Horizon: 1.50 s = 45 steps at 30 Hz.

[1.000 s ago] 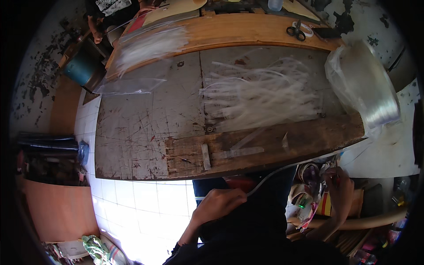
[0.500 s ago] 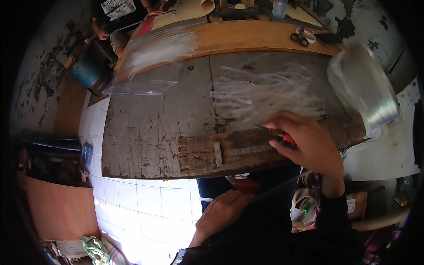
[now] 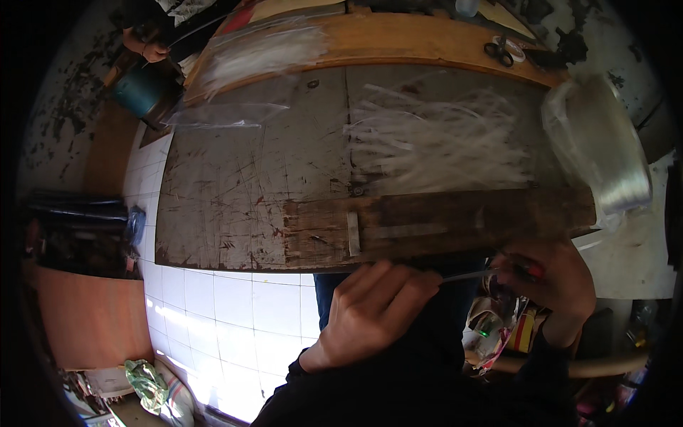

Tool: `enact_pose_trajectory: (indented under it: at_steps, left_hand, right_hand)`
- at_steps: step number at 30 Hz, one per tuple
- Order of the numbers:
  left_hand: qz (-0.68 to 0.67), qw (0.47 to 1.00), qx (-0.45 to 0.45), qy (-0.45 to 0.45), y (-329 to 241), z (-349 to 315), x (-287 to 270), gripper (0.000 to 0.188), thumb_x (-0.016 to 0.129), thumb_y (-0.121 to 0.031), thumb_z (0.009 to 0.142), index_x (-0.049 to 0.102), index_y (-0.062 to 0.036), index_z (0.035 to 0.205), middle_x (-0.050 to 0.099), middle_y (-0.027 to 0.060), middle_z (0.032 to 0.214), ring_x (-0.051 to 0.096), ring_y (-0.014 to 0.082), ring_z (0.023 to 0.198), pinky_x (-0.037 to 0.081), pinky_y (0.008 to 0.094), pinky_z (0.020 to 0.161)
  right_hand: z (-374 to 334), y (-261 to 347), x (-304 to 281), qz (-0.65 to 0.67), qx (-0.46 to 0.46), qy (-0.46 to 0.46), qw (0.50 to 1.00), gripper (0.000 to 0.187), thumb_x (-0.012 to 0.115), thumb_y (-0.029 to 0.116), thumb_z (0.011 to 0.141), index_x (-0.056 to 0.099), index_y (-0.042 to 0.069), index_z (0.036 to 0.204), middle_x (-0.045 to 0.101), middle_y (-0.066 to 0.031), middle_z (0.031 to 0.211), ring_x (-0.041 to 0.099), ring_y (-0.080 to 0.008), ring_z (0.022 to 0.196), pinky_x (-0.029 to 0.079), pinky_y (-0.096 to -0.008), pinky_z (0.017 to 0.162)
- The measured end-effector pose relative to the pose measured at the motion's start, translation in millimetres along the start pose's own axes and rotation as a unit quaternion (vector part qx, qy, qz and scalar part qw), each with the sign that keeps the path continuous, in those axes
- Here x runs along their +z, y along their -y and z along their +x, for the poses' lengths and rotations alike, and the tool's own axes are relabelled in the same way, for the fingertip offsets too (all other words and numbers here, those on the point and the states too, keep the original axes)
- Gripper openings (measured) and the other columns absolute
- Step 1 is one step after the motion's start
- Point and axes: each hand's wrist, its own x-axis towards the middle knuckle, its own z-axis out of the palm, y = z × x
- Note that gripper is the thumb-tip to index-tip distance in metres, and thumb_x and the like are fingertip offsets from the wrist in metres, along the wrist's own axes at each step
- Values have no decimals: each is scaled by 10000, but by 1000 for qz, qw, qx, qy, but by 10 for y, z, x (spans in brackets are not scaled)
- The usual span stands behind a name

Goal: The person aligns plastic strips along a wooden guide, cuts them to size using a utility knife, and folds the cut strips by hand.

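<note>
My left hand [image 3: 377,306] is closed at the front edge of the workbench, its fingers wrapped round a narrow clear plastic strip [image 3: 466,276]. That strip runs rightward to my right hand [image 3: 551,281], which is low beside the bench's right front corner and blurred by motion. A small tool with a red handle [image 3: 532,269] is gripped in the right hand; its pointed tip is hard to make out. Many cut clear plastic strips [image 3: 441,142] lie in a loose pile on the bench. A short pale bar [image 3: 353,233] sits on the dark wooden board [image 3: 420,220] at the front.
A big coil of clear tubing [image 3: 605,149] stands at the right. Scissors [image 3: 499,51] and a tape roll rest on the rear wooden plank [image 3: 398,43]. More clear plastic [image 3: 270,53] lies at back left, near another person's hand [image 3: 146,46]. A blue-green drum [image 3: 146,92] stands left.
My right hand went from above the board down and right past the front edge, keeping the red-handled tool. The left hand rose to the bench edge. The view tilted slightly.
</note>
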Motion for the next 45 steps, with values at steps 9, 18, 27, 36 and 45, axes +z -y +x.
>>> enact_pose_trajectory:
  at_steps: [9,18,27,36,45]
  left_hand:
    - [4,997,-54,-53,10,-71,-49,273,735,-13,639,526,-56,810,606,31,747,560,164,632,420,277,560]
    - [221,952,-140,-160,367,-246,-182,166,651,-74,698,603,-104,854,596,5,867,545,166,811,328,396,911]
    - [206,955,-165,-132,415,-287,-101,183,656,-144,715,649,-179,895,589,-59,963,538,110,887,194,462,1045]
    - [214,953,-163,-139,420,-288,-76,154,637,-176,743,647,-187,896,589,-62,951,538,109,890,201,464,1042]
    - [268,944,-157,-109,364,-313,-74,159,618,-257,756,659,-246,910,565,-57,1008,518,124,945,147,519,1059]
  right_hand:
    - [450,392,53,144,26,174,974,195,650,215,758,594,69,874,577,-81,685,586,-193,642,444,-304,577]
    - [913,426,157,203,79,151,964,205,641,219,780,638,15,757,439,4,489,415,-80,462,332,-271,476]
    - [961,421,300,163,22,106,981,231,638,220,772,631,-10,747,464,-60,506,456,-145,467,361,-312,490]
    - [989,405,315,167,4,111,980,242,630,209,770,614,-32,746,462,-100,519,486,-199,481,388,-333,518]
    - [1005,372,380,183,19,117,976,286,626,223,765,562,-43,680,452,-117,516,490,-242,481,397,-348,522]
